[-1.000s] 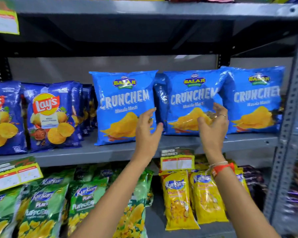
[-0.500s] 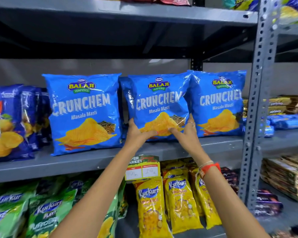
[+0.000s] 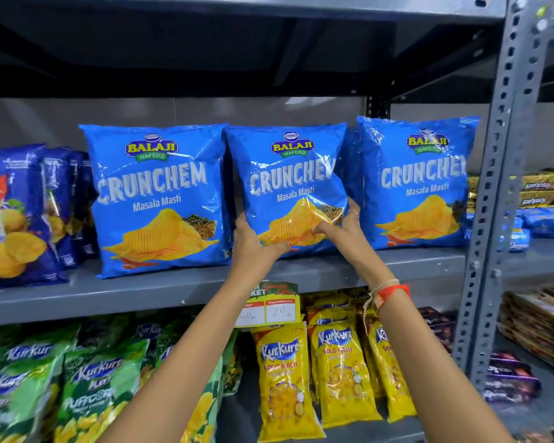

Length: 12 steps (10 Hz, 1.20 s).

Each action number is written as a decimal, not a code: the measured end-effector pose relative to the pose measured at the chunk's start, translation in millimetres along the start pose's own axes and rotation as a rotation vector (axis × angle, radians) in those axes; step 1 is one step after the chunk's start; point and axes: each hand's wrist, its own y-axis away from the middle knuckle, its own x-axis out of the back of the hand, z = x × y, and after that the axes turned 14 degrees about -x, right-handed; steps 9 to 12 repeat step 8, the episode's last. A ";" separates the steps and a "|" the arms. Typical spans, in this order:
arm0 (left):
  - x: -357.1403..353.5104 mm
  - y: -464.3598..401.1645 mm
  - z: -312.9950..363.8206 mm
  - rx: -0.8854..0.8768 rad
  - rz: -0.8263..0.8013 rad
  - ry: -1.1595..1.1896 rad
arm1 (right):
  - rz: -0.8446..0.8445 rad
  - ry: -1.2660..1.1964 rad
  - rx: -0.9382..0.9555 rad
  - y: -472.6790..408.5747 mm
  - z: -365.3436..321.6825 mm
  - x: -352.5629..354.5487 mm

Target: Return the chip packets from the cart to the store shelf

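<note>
Three blue Crunchem chip packets stand upright in a row on the grey middle shelf [image 3: 186,287]. My left hand [image 3: 253,239] and my right hand [image 3: 343,230] both grip the lower part of the middle packet [image 3: 290,174], one at each bottom corner. That packet stands on the shelf, tilted a little to the left. The left packet [image 3: 155,199] and the right packet [image 3: 418,183] stand untouched on either side. The cart is out of view.
Dark blue Lay's packets [image 3: 20,215] fill the shelf's left end. Below hang green Kurkure packets [image 3: 87,378], yellow Kurkure packets [image 3: 285,378] and a price tag [image 3: 271,306]. A grey perforated upright [image 3: 499,199] bounds the bay; boxed goods [image 3: 544,193] lie beyond it.
The view has closed in on the shelf. My left hand left the left packet and joined my right hand on the middle packet, which now stands closer to the left packet.
</note>
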 end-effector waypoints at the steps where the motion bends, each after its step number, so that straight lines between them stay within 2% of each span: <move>1: 0.2 -0.5 1.7 -0.004 0.004 -0.002 | 0.017 0.005 0.000 0.4 -0.8 -0.3; 7: 7.7 0.3 11.3 0.021 -0.053 0.008 | 0.127 0.072 0.009 12.3 -10.6 -8.6; 8: 11.3 8.9 22.6 -0.094 0.048 -0.029 | 0.359 -0.024 0.207 30.9 -22.3 -0.1; 12: 11.3 8.9 22.6 -0.094 0.048 -0.029 | 0.359 -0.024 0.207 30.9 -22.3 -0.1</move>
